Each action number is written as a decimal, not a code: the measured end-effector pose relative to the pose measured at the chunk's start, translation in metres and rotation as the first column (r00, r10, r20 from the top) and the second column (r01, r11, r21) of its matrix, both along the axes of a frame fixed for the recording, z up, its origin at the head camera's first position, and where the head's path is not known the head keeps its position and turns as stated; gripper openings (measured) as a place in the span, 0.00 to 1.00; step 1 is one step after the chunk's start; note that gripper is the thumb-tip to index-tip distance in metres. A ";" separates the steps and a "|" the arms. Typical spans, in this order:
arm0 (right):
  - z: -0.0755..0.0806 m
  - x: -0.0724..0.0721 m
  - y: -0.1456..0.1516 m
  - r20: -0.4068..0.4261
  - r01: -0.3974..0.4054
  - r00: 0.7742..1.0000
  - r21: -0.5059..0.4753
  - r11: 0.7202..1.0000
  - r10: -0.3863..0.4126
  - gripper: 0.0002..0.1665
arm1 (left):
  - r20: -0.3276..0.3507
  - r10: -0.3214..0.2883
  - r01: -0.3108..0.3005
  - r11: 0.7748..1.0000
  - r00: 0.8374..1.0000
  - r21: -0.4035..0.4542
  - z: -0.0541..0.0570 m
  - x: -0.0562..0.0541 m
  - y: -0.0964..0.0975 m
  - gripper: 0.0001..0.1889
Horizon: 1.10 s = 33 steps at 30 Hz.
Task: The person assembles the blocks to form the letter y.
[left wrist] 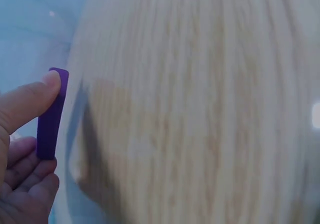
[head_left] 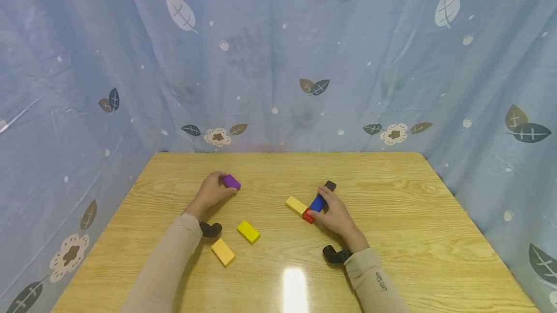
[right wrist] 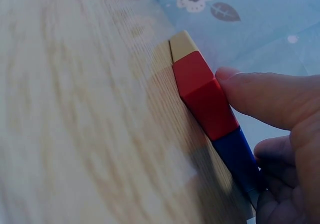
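Note:
My left hand (head_left: 212, 191) pinches a purple block (head_left: 231, 182) between thumb and fingers at the table's far left. In the left wrist view the purple block (left wrist: 50, 119) stands on edge in that grip, close over the wood. Toward the right, my right hand (head_left: 335, 214) holds a red block (head_left: 308, 216) and a blue block (head_left: 317, 203), thumb on the red, fingers along the blue. A black block (head_left: 331, 185) sits at the blue one's far end. From the red block a pale yellow block (head_left: 296, 205) extends leftward, forming a corner.
Between the forearms lie a bright yellow block (head_left: 248, 232) and a light orange block (head_left: 224, 252), apart from each other. Black wrist devices (head_left: 211, 230) sit on both wrists. A patterned blue curtain (head_left: 278, 61) surrounds the wooden table (head_left: 435, 235) at back and sides.

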State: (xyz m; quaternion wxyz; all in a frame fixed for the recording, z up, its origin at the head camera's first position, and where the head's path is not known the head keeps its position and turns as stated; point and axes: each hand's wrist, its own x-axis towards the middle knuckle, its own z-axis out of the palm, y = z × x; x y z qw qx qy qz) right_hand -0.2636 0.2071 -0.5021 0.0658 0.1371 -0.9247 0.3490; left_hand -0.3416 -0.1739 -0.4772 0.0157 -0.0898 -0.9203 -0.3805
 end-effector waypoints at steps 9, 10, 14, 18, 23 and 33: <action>0.002 0.001 0.000 0.009 -0.002 1.000 -0.004 1.000 0.002 0.47 | 0.004 -0.028 0.027 0.997 1.000 0.077 0.010 0.000 0.021 0.36; 0.002 0.001 0.000 0.010 -0.002 1.000 -0.004 1.000 0.002 0.47 | 0.001 -0.032 0.032 0.996 0.999 0.078 0.011 0.000 0.024 0.36; 0.002 0.002 -0.001 0.014 -0.003 1.000 -0.001 1.000 0.003 0.47 | -0.002 -0.039 0.039 0.995 0.999 0.095 0.014 0.002 0.034 0.36; 0.002 0.001 -0.001 0.008 -0.009 1.000 -0.002 1.000 0.009 0.46 | 0.003 -0.050 0.049 0.992 0.999 0.117 0.018 0.006 0.044 0.35; 0.001 0.000 0.000 -0.002 -0.010 1.000 0.002 1.000 0.010 0.46 | 0.022 -0.072 0.068 0.989 0.997 0.131 0.021 0.007 0.057 0.35; 0.001 0.001 0.000 0.004 -0.011 1.000 0.002 1.000 0.011 0.46 | 0.011 -0.124 0.123 0.990 0.992 0.074 0.022 0.011 0.091 0.33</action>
